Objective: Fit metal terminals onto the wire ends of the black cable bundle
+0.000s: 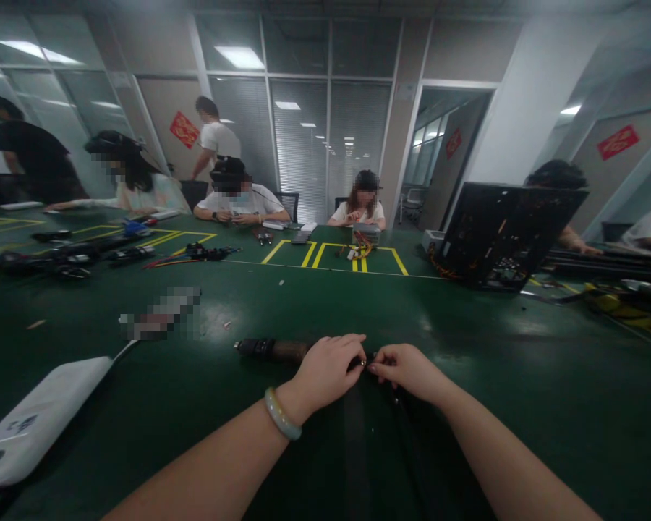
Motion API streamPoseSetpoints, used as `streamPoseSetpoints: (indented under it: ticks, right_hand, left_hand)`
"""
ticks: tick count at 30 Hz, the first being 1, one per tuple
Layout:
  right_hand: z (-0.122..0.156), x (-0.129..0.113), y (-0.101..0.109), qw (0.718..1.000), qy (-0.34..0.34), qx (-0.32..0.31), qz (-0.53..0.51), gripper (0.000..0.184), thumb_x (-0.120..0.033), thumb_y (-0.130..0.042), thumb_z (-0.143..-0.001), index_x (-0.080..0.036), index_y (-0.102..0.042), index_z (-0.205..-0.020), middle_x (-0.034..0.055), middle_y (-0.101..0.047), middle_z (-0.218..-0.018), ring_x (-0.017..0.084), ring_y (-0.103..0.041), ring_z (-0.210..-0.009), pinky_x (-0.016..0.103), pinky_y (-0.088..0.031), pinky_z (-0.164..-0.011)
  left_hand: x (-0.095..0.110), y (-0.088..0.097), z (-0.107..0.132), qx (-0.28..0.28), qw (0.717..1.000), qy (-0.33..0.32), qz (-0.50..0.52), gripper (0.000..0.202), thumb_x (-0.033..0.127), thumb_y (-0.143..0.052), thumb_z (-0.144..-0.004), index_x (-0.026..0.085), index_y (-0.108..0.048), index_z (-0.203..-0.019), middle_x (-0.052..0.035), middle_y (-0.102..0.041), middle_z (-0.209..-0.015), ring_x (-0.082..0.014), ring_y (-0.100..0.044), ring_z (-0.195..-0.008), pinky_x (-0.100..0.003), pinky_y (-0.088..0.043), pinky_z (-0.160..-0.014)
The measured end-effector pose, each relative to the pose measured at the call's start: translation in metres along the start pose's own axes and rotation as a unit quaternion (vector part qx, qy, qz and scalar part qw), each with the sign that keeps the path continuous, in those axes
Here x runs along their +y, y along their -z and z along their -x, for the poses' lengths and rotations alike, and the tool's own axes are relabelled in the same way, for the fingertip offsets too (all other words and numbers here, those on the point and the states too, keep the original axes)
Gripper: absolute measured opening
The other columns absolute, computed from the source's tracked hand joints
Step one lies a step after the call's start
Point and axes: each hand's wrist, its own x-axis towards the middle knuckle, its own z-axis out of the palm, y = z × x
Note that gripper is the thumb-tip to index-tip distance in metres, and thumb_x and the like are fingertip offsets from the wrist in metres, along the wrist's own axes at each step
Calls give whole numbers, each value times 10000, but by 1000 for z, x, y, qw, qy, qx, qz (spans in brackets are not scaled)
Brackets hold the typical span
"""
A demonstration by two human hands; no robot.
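A dark rod-like thing [254,349] with a ridged black end and a brown, grip-like section lies crosswise on the green table. My left hand [328,370], a pale bangle [282,414] at its wrist, curls over the right part of it. A tiny bright spot shows between thumb and fingers there. Close beside, the fingertips of my right hand [406,370] are pinched together, almost meeting the left hand. What they pinch is too small and dark to make out. Below the right hand, a thin dark shaft [398,412] runs toward the bottom edge.
Left of my arms lies a white power bank [48,412] with a cable to a blurred-out device [163,312]. Dark tools and cables [76,250] lie farther left. A black computer case [504,231] stands at the right. Several people sit across the green table [239,297].
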Motion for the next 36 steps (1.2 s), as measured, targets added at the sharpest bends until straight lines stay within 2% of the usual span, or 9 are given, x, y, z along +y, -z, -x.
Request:
streamPoseSetpoints:
  ticks: [3,4,7,9,10,19,25,29,36]
  right_hand:
    - [0,1,0,1000,3,-1,-1,249,-413,-605,-853,-174,-668,-822,7,-692,-703,109,-566,-525,187,-405,-492]
    - [0,1,0,1000,4,-3,0,250,-415,-606,-853,-174,-669,-825,8,-694,-708,111,-570,-530,189,-406,-493]
    - [0,1,1,1000,1,-4,2,248,-416,-605,-854,-178,-673,-835,10,-696,-720,115,-576,-543,189,-407,-492]
    - [0,1,1,1000,-3,-4,2,245,-414,-603,-855,-181,-676,-843,9,-698,-727,115,-578,-550,188,-408,-491]
    - [0,1,1,1000,-3,-4,4,243,-413,-602,-855,-182,-677,-844,8,-698,-727,115,-577,-551,188,-409,-492]
    - [1,-1,1,1000,6,-4,17,234,-407,-592,-863,-187,-673,-852,0,-693,-733,112,-574,-539,194,-404,-494]
    - [-6,2,-4,999,12,24,33,251,-409,-565,-879,-179,-659,-851,-4,-670,-709,102,-548,-502,192,-370,-474]
    - [-8,2,-5,997,22,49,51,247,-404,-569,-876,-181,-664,-832,-8,-661,-689,104,-545,-514,196,-361,-487]
    - [-5,-2,-4,997,25,43,67,238,-408,-574,-870,-199,-681,-829,-11,-664,-689,128,-565,-589,206,-351,-513]
  left_hand:
    - [0,2,0,3,1000,-2,-3,62,220,-579,-871,210,-599,-929,-44,-458,-1413,-228,-559,-1116,-388,-448,-896]
    - [0,2,0,3,1000,-1,-3,65,221,-585,-868,211,-601,-930,-45,-467,-1402,-226,-572,-1087,-384,-452,-883]
    - [1,4,-1,-8,1000,2,2,85,211,-599,-861,222,-605,-946,-23,-622,-1148,-204,-606,-957,-362,-453,-839]
    - [0,3,-1,-14,1000,2,8,90,205,-597,-866,225,-608,-954,0,-646,-979,-192,-606,-898,-348,-446,-823]
    - [0,3,-1,-14,1000,0,10,89,204,-594,-870,225,-608,-955,3,-642,-954,-189,-603,-889,-344,-442,-820]
    - [-1,0,-1,-12,1000,0,5,67,238,-595,-887,219,-608,-950,-2,-638,-965,-190,-592,-898,-340,-430,-804]
    - [-3,2,-4,-16,1000,1,-5,71,236,-582,-898,214,-613,-958,-4,-641,-968,-189,-598,-914,-337,-432,-824]
    - [-5,-1,-5,-7,1000,4,-4,61,221,-584,-892,210,-612,-945,-7,-643,-960,-191,-597,-923,-331,-430,-822]
    - [-7,-2,-3,-4,1000,0,7,61,232,-580,-897,214,-607,-949,-4,-644,-967,-191,-593,-917,-331,-421,-822]
